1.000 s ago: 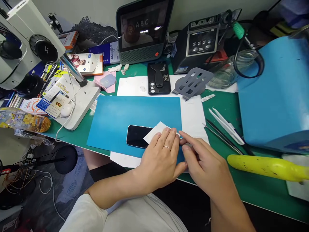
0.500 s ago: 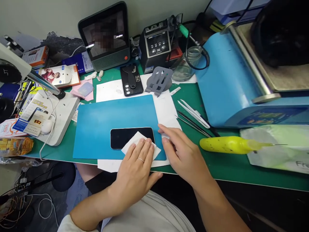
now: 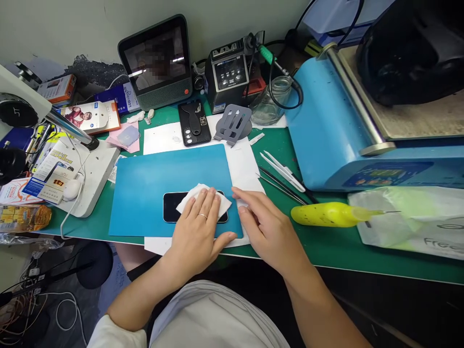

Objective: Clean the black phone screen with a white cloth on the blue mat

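Observation:
A black phone (image 3: 171, 207) lies screen up on a blue mat (image 3: 152, 183) near the front edge of the green bench. My left hand (image 3: 197, 229) lies flat on a white wipe (image 3: 197, 194), pressing it onto the right half of the phone, fingers stretched out. Just right of the phone's right end my right hand (image 3: 263, 224) rests with its fingers extended toward it, holding nothing that I can see.
A yellow squeeze bottle with a needle tip (image 3: 328, 214) lies right of my hands, with tweezers (image 3: 284, 171) behind. A blue roller machine (image 3: 337, 125) fills the right. A second phone (image 3: 194, 123), grey stand (image 3: 232, 123), soldering station (image 3: 227, 72), small screen (image 3: 155, 58) and microscope base (image 3: 90, 174) stand behind and left.
My left hand has slid the wipe leftward along the phone screen. My right hand stayed by the phone's right end. The view has shifted right.

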### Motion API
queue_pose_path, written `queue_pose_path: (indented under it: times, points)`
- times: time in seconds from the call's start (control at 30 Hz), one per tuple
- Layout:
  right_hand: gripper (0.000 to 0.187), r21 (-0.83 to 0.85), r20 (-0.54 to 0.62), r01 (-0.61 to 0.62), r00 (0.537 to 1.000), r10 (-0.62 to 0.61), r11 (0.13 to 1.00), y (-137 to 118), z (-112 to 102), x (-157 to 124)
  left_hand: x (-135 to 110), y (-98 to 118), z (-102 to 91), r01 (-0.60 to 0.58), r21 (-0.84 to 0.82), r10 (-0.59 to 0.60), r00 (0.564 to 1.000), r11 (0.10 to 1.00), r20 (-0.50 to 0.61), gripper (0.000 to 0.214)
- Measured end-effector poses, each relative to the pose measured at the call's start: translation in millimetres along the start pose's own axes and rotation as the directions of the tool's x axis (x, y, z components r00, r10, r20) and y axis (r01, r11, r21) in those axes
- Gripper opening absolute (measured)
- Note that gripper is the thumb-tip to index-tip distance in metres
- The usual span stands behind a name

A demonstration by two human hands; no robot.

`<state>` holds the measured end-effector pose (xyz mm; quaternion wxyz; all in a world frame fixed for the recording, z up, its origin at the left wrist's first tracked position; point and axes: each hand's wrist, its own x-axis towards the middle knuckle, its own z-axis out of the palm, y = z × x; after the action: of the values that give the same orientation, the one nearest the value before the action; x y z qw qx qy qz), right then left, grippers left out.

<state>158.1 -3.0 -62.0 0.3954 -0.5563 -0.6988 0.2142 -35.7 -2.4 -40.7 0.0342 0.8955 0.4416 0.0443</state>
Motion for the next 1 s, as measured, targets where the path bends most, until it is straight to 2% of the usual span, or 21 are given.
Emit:
queue_pose_path:
  times: [0.2,0.33,0.73,0.87,1.0]
  points:
    - [0.039,-0.011,0.042,-0.04,0.998,0.04,0.999,-1,-2,-3,-25,-29,-8.6,0.102,0.04,-0.102,0.995,0.994,-0.001,0.075]
    - [0.04,-0.042,0.064,-0.035,0.997,0.037,0.999,-1,-1,-4,-42,-37,-13.6,0.188,0.054,-0.189,0.982,0.981,0.012,0.072]
    - [0.038,-0.14,0.082,0.041,0.996,-0.03,0.989,-3,0,-7,-89,-10,-13.6,0.254,0.077,-0.257,0.966,0.964,0.031,0.077]
    - [0.038,-0.181,0.08,0.067,0.995,-0.053,0.981,-5,2,-5,-93,-5,-9.8,0.25,0.101,-0.251,0.968,0.963,0.001,0.075]
    - [0.044,-0.162,0.08,0.047,0.996,-0.035,0.986,-7,2,-3,-83,1,-6.6,0.198,0.106,-0.199,0.98,0.974,-0.004,0.076]
